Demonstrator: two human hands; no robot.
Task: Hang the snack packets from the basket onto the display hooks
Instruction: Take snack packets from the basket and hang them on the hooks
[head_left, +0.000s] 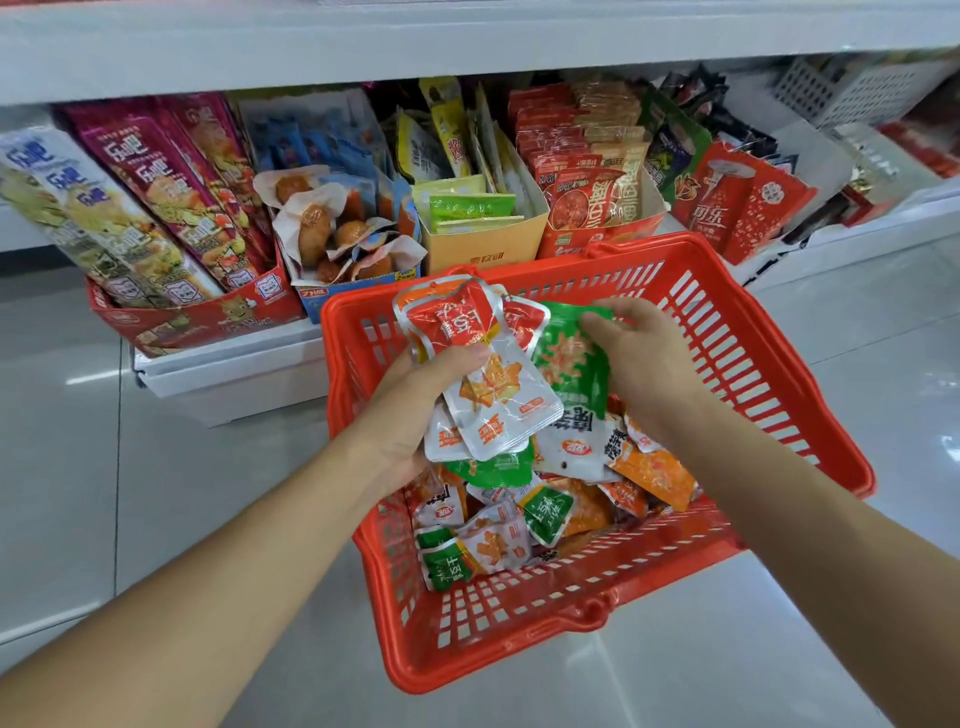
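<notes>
While the head camera looks down past two bare forearms, a red plastic basket (519, 623) with slotted walls fills the middle of the view, in front of a low white shelf (228, 374). Both hands are above the basket's far half. The left hand (415, 415) grips a fanned bunch of red-and-white snack packets (498, 395). Its thumb presses down on the top packet and its fingers are curled underneath, mostly hidden. Just to the right and touching that bunch, a green snack packet (571, 358) is held up by the right hand (644, 364), whose curled fingertips pinch its upper right edge. Beneath both hands a heap of loose packets (550, 514), orange, green and white, lies inside the basket.

Behind the basket, the shelf carries open display cartons side by side. From the left there is a red carton (197, 322) of long crisp packs leaning back, a blue carton (322, 301) of clear-wrapped brown snacks, a yellow carton (483, 254) with pale green sachets, and an orange carton (587, 241) of red packets. Red cola-print bags (743, 202) stand further right. Glossy pale floor tiles (104, 467) surround the basket.
</notes>
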